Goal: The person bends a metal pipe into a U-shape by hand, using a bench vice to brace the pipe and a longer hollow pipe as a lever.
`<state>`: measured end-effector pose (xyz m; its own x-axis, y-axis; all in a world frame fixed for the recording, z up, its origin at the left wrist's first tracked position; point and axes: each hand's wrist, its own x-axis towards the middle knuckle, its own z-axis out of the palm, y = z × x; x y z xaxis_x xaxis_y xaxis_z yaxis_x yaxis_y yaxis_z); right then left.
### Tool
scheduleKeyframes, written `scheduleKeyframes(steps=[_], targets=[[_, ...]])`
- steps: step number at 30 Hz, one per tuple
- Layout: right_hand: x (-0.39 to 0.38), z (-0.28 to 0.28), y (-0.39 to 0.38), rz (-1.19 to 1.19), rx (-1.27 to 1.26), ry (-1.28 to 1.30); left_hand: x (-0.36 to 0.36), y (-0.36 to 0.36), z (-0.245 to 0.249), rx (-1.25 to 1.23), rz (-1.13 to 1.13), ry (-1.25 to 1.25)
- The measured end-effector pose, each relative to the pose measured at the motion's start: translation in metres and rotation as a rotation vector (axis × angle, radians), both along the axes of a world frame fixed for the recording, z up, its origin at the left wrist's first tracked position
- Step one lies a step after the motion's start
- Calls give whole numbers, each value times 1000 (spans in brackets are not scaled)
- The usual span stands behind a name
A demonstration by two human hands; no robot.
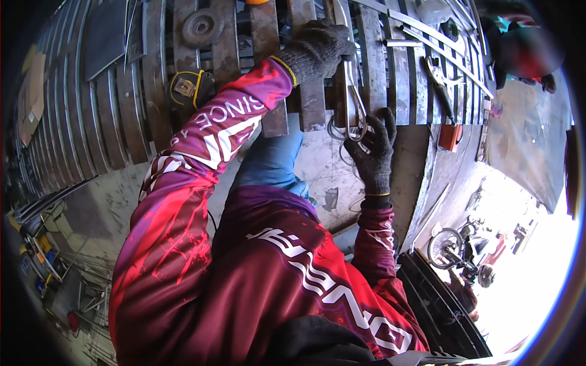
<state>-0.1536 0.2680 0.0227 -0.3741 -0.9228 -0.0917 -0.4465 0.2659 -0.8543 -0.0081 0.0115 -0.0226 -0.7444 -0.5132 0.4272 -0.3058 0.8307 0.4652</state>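
Note:
A shiny metal bar bent into a narrow loop (pixel 356 110) lies lengthwise over the slatted metal bench (pixel 313 113), its looped end past the near edge. My left hand (pixel 317 52), in a dark grey knitted glove, is closed around the bar farther up; the glove hides that part. At the near end, my right hand (pixel 373 152), gloved alike, has its thumb and fingers curled about the loop. Thin wire-like curves show behind the loop. Left of my left forearm sits a black and yellow tape measure (pixel 192 87).
A round wheel-like disc (pixel 202 27) rests on the slats. Locking pliers (pixel 441 88) and long metal strips (pixel 452 46) lie to the right. A reddish block (pixel 450 137) is by the bench edge. Another person (pixel 528 52) is at upper right; a motorcycle (pixel 455 247) stands outside.

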Motion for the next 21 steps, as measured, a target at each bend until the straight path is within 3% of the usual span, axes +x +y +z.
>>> scheduleKeyframes(steps=[21], targets=[[1,-3,-1,21,-84,-30,2,-2,6,-26,-10,-75]])
